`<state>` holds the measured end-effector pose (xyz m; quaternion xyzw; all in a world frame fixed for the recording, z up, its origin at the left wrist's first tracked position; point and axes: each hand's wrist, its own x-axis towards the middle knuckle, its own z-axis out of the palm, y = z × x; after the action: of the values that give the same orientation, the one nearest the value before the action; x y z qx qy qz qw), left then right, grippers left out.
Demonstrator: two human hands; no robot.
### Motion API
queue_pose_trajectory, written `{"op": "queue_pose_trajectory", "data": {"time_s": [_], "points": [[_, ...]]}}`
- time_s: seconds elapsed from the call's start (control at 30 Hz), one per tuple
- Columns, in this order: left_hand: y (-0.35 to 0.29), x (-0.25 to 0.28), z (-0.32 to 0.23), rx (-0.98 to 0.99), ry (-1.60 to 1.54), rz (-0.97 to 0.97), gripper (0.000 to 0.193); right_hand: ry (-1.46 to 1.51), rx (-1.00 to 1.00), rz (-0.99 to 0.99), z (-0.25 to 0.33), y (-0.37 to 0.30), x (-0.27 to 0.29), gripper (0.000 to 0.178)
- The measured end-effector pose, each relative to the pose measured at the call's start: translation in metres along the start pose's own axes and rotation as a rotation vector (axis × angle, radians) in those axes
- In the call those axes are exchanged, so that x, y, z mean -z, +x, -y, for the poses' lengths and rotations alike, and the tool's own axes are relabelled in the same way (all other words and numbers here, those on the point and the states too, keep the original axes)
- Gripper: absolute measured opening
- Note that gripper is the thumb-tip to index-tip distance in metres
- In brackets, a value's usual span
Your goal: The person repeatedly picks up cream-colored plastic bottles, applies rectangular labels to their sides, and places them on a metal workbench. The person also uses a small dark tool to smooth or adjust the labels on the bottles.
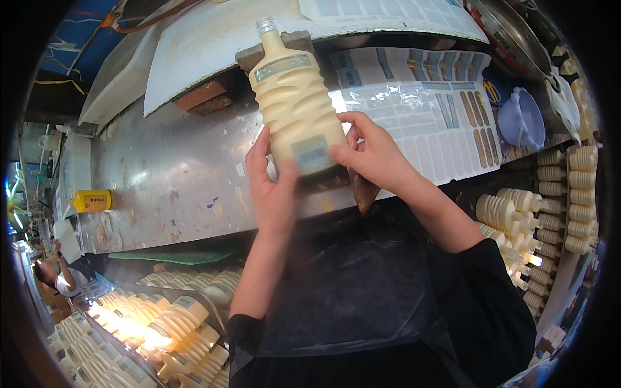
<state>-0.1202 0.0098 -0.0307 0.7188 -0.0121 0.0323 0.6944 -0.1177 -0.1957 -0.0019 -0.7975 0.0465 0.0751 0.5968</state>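
A cream bottle (294,103) with a wavy, ridged body and a clear threaded neck lies on a dark block, its neck pointing away from me. It bears a pale green label (310,152) near its base and a narrow band at its shoulder. My left hand (270,178) grips the lower left side, slightly blurred, its thumb by the label's left edge. On the lower right side, my right hand (369,147) has its thumb pressed at the label's right edge and its fingers curled against the bottle. A sheet of stickers (414,136) lies just right of the bottle.
A yellow container (91,200) stands at the metal table's (162,161) left end. Red bricks (204,97) sit under a white board. A lilac bucket (521,119) is at the right. Similar bottles are stacked in crates (155,330) lower left and at right (511,213). Another person (65,275) is far left.
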Motion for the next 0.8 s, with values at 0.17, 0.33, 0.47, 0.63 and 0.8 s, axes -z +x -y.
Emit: {"op": "queue_pose_trajectory", "data": {"time_s": [0.17,0.33,0.47,0.63,0.8], "points": [[0.0006,-0.0023,0.0009,-0.032,0.066,0.004,0.070,-0.067,-0.003,-0.039,-0.0009,0.0018,-0.0053,0.062],[0.0000,-0.0050,-0.0019,-0.024,0.041,-0.001,0.071,-0.057,-0.006,-0.045,0.0013,0.0021,-0.0057,0.062],[0.0010,-0.0054,-0.0022,-0.026,0.042,-0.004,0.072,-0.052,-0.002,-0.045,0.0007,0.0019,-0.0058,0.062],[0.0010,-0.0046,-0.0021,-0.021,0.044,-0.005,0.072,-0.047,-0.014,-0.047,0.0024,0.0003,-0.0057,0.062],[0.0011,-0.0046,-0.0016,-0.028,0.047,-0.004,0.072,-0.039,-0.008,-0.046,0.0001,0.0007,-0.0058,0.063]]}}
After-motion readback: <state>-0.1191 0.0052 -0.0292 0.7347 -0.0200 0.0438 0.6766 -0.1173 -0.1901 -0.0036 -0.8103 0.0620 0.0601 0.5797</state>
